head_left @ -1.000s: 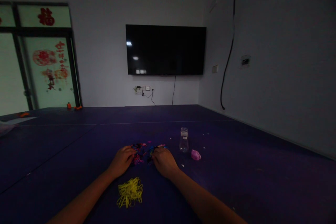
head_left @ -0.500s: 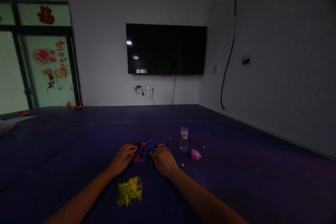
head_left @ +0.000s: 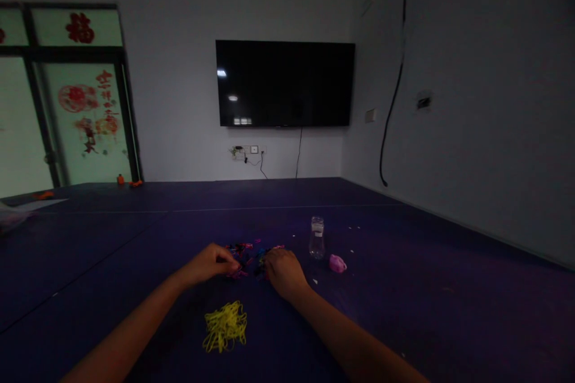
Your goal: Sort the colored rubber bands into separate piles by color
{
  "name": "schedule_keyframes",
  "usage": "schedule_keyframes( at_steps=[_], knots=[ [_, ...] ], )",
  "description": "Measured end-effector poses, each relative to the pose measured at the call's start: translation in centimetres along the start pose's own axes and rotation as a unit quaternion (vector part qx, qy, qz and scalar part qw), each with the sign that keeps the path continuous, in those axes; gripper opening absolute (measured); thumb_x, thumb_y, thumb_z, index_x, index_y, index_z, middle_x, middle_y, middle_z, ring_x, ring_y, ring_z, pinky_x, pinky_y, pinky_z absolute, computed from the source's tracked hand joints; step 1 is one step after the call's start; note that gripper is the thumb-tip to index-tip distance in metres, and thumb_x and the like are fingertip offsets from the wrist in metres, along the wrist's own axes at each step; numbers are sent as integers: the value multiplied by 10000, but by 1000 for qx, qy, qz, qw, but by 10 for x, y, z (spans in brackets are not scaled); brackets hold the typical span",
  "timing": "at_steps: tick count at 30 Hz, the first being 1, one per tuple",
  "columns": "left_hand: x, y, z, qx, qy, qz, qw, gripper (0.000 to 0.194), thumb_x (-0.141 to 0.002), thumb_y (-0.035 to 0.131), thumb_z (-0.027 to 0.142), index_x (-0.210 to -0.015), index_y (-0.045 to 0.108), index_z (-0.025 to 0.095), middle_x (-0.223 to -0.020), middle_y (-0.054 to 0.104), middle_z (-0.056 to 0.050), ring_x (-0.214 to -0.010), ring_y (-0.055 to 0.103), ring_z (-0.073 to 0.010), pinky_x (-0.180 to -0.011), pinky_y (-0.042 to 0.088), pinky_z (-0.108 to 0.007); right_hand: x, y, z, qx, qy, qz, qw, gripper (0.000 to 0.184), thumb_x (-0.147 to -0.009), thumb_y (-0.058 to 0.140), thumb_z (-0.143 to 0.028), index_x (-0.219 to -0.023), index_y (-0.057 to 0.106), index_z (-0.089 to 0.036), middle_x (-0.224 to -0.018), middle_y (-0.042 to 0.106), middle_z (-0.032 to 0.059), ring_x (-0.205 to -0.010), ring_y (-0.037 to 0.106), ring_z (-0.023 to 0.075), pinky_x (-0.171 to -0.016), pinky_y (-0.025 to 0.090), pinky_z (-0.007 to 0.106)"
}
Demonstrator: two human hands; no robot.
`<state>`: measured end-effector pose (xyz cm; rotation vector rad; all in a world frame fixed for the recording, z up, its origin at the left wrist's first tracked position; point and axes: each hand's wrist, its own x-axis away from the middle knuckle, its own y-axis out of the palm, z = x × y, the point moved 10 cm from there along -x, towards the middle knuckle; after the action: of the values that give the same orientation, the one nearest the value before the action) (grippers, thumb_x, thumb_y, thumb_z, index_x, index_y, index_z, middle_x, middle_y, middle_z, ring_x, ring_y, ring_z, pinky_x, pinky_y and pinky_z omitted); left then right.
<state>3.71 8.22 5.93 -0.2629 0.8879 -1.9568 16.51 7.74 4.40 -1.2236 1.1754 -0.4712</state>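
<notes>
A pile of mixed coloured rubber bands (head_left: 248, 254) lies on the dark purple surface (head_left: 404, 287) in front of me. My left hand (head_left: 210, 263) is raised a little at the pile's left edge, with its fingertips pinched together on a band. On the pile's right side rests my right hand (head_left: 282, 270), fingers curled down among the bands; what it holds is hidden. A separate heap of yellow rubber bands (head_left: 225, 325) sits nearer to me, between my forearms.
A small clear bottle (head_left: 317, 238) stands upright right of the pile, with a pink lid (head_left: 336, 263) lying beside it. Small white specks dot the surface nearby. A wall with a black television (head_left: 284, 84) is far ahead; a glass door stands at the left.
My left hand has lifted off the surface and pinched its fingers at the pile's left edge. The right hand shifted slightly toward the pile.
</notes>
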Motion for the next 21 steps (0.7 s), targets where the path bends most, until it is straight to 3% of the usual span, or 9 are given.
schedule_keyframes(
  at_steps=[2, 4, 11, 13, 16, 19, 21],
  knots=[
    [2, 13, 9, 26, -14, -64, 997, 334, -678, 604, 450, -635, 673, 126, -588, 634, -18, -543, 529, -108, -537, 394, -203, -1, -1, 8, 0, 31, 11, 999, 292, -846, 344, -191, -954, 615, -173, -1007, 613, 86, -987, 511, 205, -849, 324, 317],
    [4, 22, 15, 45, -32, -93, 994, 379, -679, 593, 489, -608, 663, 123, -535, 607, -6, -478, 489, -87, -492, 367, -192, 0, -2, 13, -4, 54, 14, 998, 307, -821, 365, -159, -1011, 606, -181, -1063, 598, 85, -1026, 493, 208, -884, 307, 327],
    [2, 33, 9, 30, -47, -88, 995, 508, -735, 482, 570, -579, 654, 119, -367, 414, 51, -348, 312, -54, -392, 228, -186, 2, -6, 14, -35, 55, 14, 998, 427, -758, 352, -62, -1101, 579, -180, -1107, 575, 78, -1053, 467, 183, -919, 293, 289],
    [-1, 26, 5, 10, -29, -52, 998, 500, -750, 467, 558, -599, 662, 122, -374, 393, 57, -366, 305, -58, -404, 231, -188, 1, -5, 12, -37, 46, 12, 998, 423, -762, 355, -67, -1099, 581, -186, -1086, 580, 75, -1040, 467, 186, -901, 307, 288],
    [-3, 2, -3, -24, -6, 75, 997, 490, -794, 414, 517, -616, 650, 126, -490, 516, 14, -464, 423, -91, -469, 313, -201, 0, -2, 8, -41, 25, 6, 999, 411, -769, 364, -75, -1091, 584, -205, -1051, 591, 65, -1023, 469, 184, -882, 315, 292],
    [7, -17, -6, -118, 24, 210, 970, 425, -822, 399, 446, -632, 627, 141, -596, 574, -17, -570, 499, -131, -545, 373, -236, 0, 1, -2, -48, -21, -3, 999, 373, -791, 370, -100, -1068, 592, -214, -1045, 593, 50, -1021, 468, 177, -884, 309, 293],
    [12, -15, 0, -185, 73, 236, 951, 335, -823, 427, 377, -660, 623, 159, -659, 596, -26, -660, 530, -152, -626, 404, -265, 2, 1, -10, -52, -54, -7, 997, 345, -799, 379, -118, -1045, 602, -210, -1052, 591, 48, -1021, 467, 179, -884, 309, 298]
  ],
)
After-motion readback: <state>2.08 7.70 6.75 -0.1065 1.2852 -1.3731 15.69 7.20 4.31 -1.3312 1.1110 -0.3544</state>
